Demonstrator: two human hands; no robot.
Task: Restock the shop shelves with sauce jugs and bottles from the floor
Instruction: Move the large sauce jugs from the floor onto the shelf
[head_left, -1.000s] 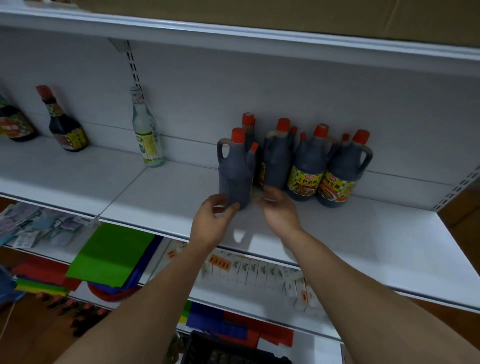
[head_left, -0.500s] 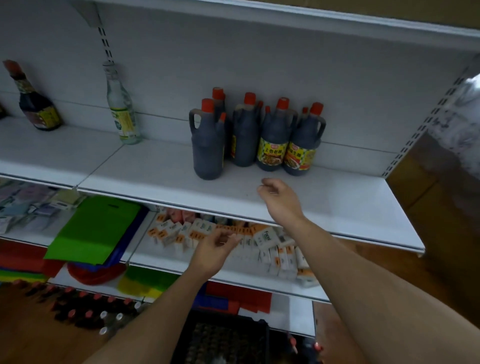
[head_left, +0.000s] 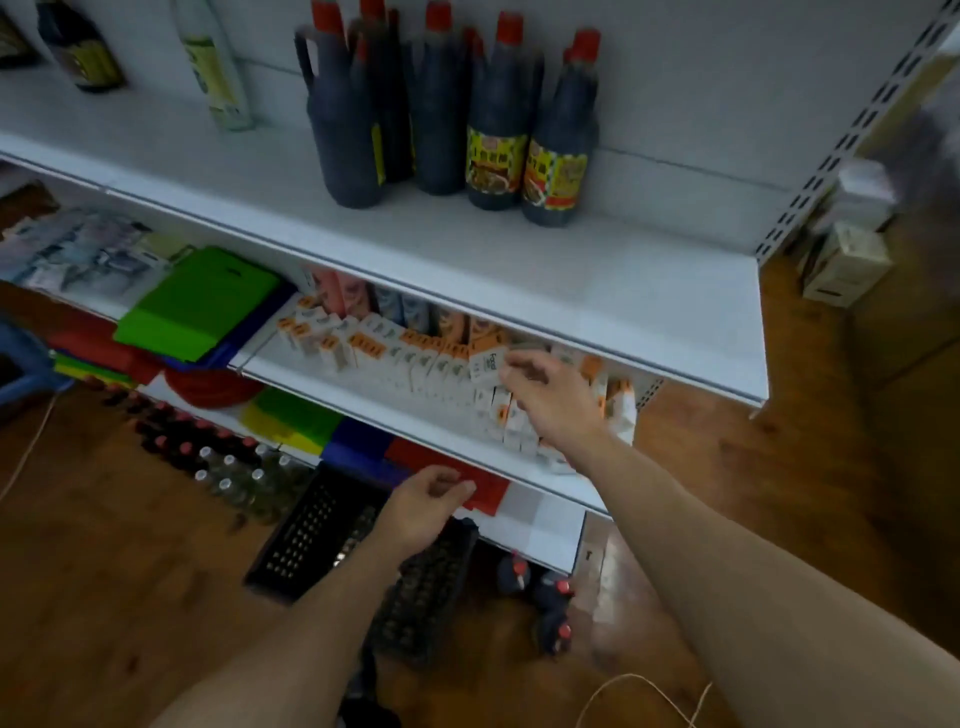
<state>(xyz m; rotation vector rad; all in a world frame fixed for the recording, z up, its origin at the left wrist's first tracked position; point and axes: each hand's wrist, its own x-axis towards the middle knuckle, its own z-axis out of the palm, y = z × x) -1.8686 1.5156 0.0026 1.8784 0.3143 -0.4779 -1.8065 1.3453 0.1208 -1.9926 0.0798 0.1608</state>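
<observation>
Several dark sauce jugs with red caps (head_left: 498, 119) stand grouped on the white upper shelf (head_left: 623, 291); the front left jug (head_left: 343, 119) shows no label. More dark red-capped jugs (head_left: 550, 597) lie on the wooden floor under the lowest shelf. Rows of small bottles (head_left: 208, 452) stand on the floor at the left. My left hand (head_left: 421, 509) hangs empty with loosely curled fingers above black crates (head_left: 311, 540). My right hand (head_left: 550, 395) is lowered in front of the middle shelf, fingers apart, holding nothing.
The middle shelf holds several small white and orange boxes (head_left: 415, 358) and green folded bags (head_left: 202, 301). A clear bottle (head_left: 218, 67) and a dark bottle (head_left: 83, 52) stand at the upper left. Stacked cartons (head_left: 847, 244) sit at the right. A cord (head_left: 644, 691) lies on the floor.
Both hands let go of the front jug and dropped from the upper shelf toward the floor. My view tilted down, bringing the crates and floor jugs into sight.
</observation>
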